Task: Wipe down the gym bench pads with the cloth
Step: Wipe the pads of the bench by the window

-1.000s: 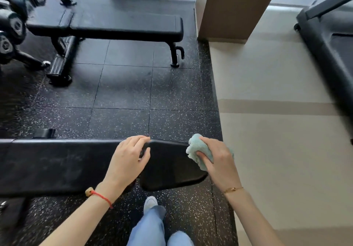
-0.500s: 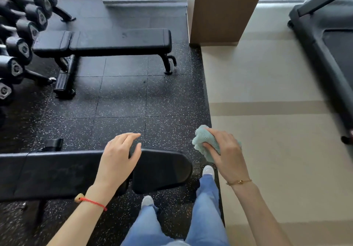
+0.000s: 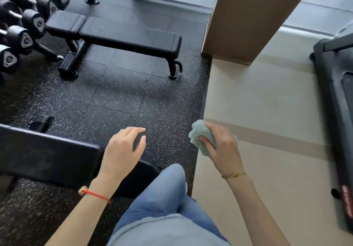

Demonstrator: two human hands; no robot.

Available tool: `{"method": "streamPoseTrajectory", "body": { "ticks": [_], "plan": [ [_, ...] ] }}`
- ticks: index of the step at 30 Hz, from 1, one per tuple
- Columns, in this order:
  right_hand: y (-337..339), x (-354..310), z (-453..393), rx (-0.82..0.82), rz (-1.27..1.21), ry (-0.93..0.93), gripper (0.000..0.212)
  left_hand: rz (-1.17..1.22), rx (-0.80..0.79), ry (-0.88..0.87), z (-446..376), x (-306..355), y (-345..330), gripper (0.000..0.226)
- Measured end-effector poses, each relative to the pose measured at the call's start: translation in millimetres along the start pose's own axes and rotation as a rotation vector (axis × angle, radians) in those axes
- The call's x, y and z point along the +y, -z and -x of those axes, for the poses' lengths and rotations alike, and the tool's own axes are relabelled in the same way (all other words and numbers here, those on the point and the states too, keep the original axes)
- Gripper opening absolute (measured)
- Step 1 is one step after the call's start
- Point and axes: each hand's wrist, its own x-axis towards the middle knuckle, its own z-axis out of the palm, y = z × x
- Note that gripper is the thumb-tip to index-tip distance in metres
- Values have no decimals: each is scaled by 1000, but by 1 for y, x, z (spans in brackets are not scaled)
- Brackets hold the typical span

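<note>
I have the cloth bunched up in my right hand; the grip is closed around it, thumb and fingers curled into the soft green fabric. It hangs in the air above the line where the dark rubber floor meets the pale floor, and it touches no pad. My left hand is free, its fingers loosely spread, and it hovers over the end of the near bench, which lies low at my left. My leg in blue trousers steps forward beside that bench.

I judge this as a step between two pads: the cloth is off the near bench and I face the far bench, which stands next to the dumbbell rack. The next move asks me to walk across the rubber floor, bring the cloth down flat on the far pad, and press with a wide palm, not only a bunched corner.
</note>
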Motion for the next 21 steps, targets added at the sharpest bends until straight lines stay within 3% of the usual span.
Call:
{"method": "streamPoseTrajectory", "body": {
  "ticks": [10, 21],
  "plan": [
    [-35, 17, -132, -147, -61, 114, 41, 18, 81, 261, -73, -21, 4, 18],
    [-84, -50, -380, -118, -72, 205, 39, 35, 111, 310, -279, -117, 54, 20]
  ]
}}
